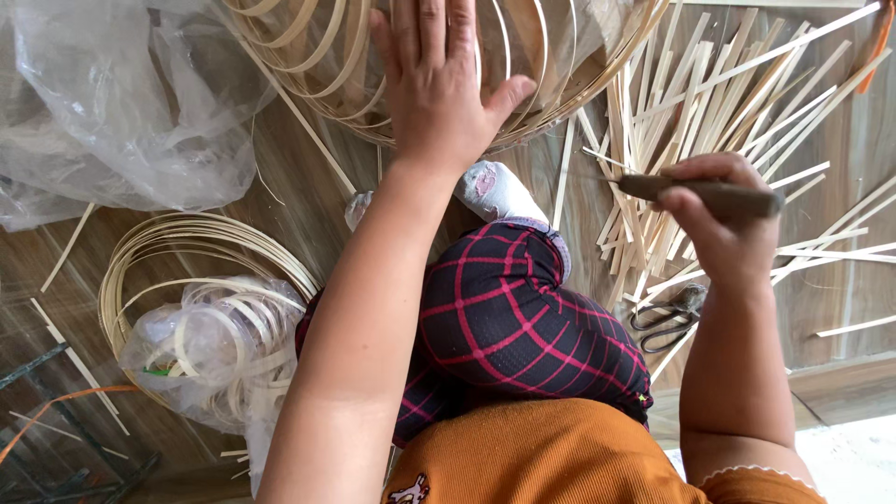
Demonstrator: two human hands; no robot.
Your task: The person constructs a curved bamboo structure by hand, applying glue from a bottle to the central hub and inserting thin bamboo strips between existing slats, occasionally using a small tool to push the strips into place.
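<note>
A seated person's left hand [439,89] presses flat, fingers spread, on a round frame of pale bent bamboo strips [373,65], seemingly to steady it. The right hand [723,219] is closed around a dark wooden-handled knife [700,194] above loose flat bamboo slats [719,103]. By the knee, a clear plastic bag [219,350] holds coiled pale strips.
</note>
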